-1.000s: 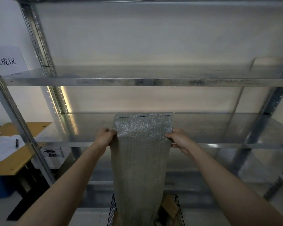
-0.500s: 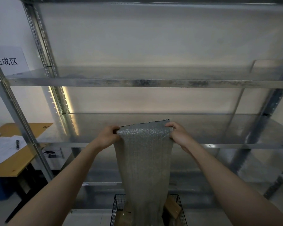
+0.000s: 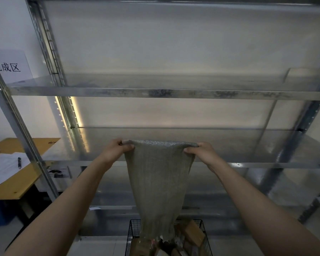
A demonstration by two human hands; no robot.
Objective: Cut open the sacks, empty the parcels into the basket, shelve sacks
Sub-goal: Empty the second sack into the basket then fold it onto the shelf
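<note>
Head view only.

Woven sack (image 3: 157,178) hangs between the two hands, in front of the metal shelving (image 3: 174,93). Left hand (image 3: 116,151) pinches the top left corner, fingers curled round the edge. Right hand (image 3: 204,153) pinches the top right corner the same way, fingertips folded under the edge. Both arms are stretched forward, with the top edge pulled fairly taut between the hands.

Sack long axis is vertical, the top edge horizontal. The top sits level with the middle shelf (image 3: 266,164) in the picture; can't tell if it touches the shelf or hangs just short of it. The body narrows downward. The frayed lower end is over the wire basket (image 3: 130,235), at about rim height.

Basket is cut off by the bottom edge of the frame. Brown parcels (image 3: 192,233) show inside it, partly hidden behind the sack end. Can't see which end of the sack is the open one.

Left side: wooden desk (image 3: 17,182) with papers (image 3: 4,167) and a pen (image 3: 19,162) on them. Paper sign (image 3: 9,66) is partly hidden behind the rack upright.
</note>
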